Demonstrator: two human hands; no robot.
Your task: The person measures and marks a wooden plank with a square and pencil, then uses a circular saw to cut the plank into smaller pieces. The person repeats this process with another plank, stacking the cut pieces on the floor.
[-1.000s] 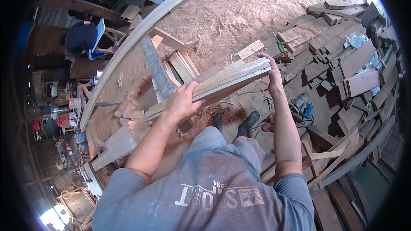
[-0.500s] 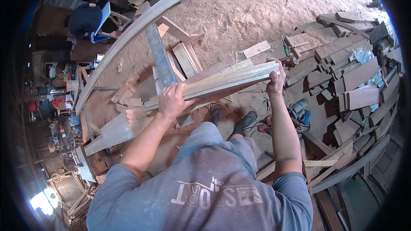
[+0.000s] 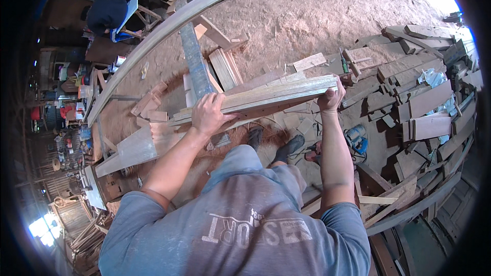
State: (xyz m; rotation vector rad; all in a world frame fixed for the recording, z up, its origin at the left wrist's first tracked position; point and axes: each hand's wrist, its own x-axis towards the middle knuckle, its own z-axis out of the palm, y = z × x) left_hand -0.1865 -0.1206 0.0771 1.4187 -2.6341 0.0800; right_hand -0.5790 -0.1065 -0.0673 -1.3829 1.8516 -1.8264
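Observation:
A stack of long, pale wooden boards slants across in front of my body, its right end higher. My left hand is closed over the near edge toward the stack's left part, thumb along the side. At the right end my right hand is wrapped round the corner, with fingertips hidden behind the wood. A grey-stained wooden beam runs away from me just beyond my left hand. Under the boards' left end lies a wide pale plank.
A long curved timber arches across the left. Piled wood offcuts cover the right side. By my right forearm a blue power tool lies on the floor. At the far left a person in dark clothing is bent over.
The stack's right end has dipped slightly and shifted a little to the right, and both hands moved with it. My grip looks the same. The whole view has turned slightly.

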